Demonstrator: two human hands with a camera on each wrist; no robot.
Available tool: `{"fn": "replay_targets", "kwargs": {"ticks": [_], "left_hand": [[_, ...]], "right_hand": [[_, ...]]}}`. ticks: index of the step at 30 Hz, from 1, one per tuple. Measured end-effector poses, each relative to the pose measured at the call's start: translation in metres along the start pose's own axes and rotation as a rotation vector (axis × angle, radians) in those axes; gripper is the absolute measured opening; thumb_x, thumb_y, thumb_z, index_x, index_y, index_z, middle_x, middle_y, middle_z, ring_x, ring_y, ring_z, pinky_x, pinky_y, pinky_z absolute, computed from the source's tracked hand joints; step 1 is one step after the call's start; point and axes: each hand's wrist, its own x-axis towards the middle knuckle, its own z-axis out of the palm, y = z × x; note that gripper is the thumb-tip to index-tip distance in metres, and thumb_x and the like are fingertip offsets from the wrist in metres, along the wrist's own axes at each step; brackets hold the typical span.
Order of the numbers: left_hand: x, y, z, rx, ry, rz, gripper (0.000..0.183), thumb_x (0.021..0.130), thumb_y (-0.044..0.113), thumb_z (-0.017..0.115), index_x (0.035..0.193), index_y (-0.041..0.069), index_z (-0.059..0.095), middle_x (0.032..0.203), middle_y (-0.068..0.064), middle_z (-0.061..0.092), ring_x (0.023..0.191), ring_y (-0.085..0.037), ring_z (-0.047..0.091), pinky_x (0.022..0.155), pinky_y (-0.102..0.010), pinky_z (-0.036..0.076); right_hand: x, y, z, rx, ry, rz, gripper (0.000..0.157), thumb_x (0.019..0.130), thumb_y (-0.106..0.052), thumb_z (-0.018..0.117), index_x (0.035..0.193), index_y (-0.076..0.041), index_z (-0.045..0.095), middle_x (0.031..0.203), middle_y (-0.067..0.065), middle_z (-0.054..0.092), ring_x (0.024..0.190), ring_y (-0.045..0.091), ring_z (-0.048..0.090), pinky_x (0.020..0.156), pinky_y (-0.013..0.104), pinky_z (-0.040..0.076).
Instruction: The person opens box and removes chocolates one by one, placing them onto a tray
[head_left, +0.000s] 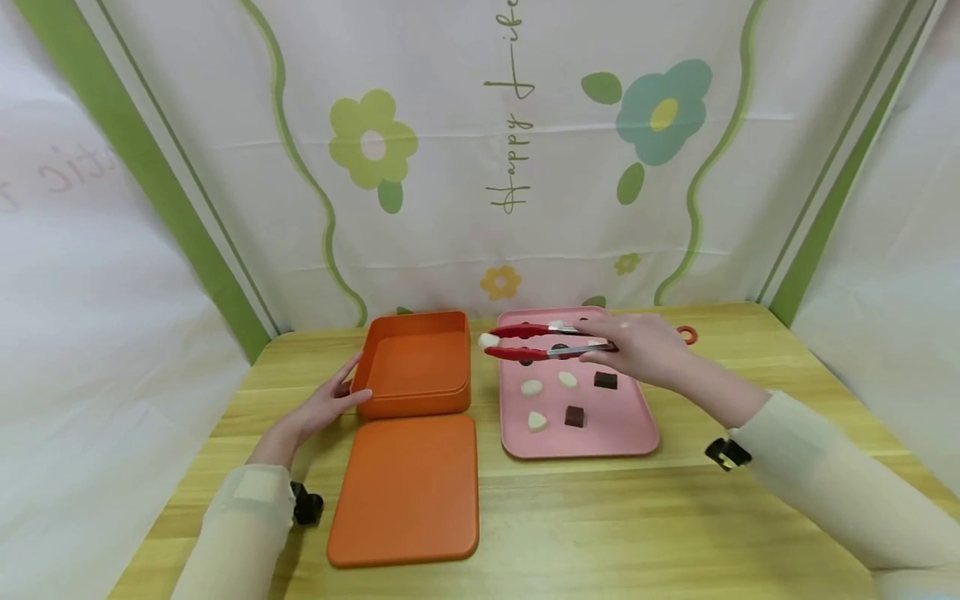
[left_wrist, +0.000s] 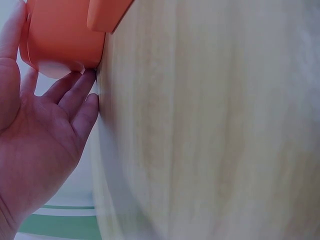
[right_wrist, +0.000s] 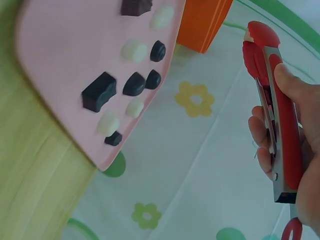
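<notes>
My right hand (head_left: 637,346) grips red-and-silver tongs (head_left: 551,350) by their arms, above the pink tray (head_left: 622,437). Between the red tips sits a small white piece (head_left: 489,340), like a white chocolate, beside the right wall of the orange box (head_left: 420,404). In the right wrist view the tongs' tips (right_wrist: 262,35) close round that piece. My left hand (head_left: 330,400) touches the box at its front left corner, thumb at the rim and fingers along the left side. In the left wrist view the fairly straight fingers (left_wrist: 80,92) rest against the box's lower side.
An orange lid (head_left: 408,492) lies flat in front of the box. Several white pieces (head_left: 532,387) and dark brown chocolates (head_left: 575,417) are spread over the tray. A flowered white curtain (head_left: 450,250) stands behind the wooden table (head_left: 570,533).
</notes>
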Motion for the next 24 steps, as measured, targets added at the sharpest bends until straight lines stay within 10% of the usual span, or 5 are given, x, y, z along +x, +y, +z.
{"fn": "replay_targets", "kwargs": {"ticks": [24], "left_hand": [[0.0, 0.001, -0.002, -0.017, -0.024, 0.009, 0.082, 0.099, 0.031, 0.058, 0.158, 0.03, 0.0, 0.157, -0.027, 0.014, 0.142, -0.045, 0.016, 0.109, -0.063, 0.016]], "right_hand": [[-0.096, 0.025, -0.037, 0.058, -0.146, 0.275, 0.044, 0.078, -0.027, 0.082, 0.118, -0.012, 0.072, 0.07, -0.018, 0.058, 0.057, -0.002, 0.044, 0.048, 0.023, 0.035]]}}
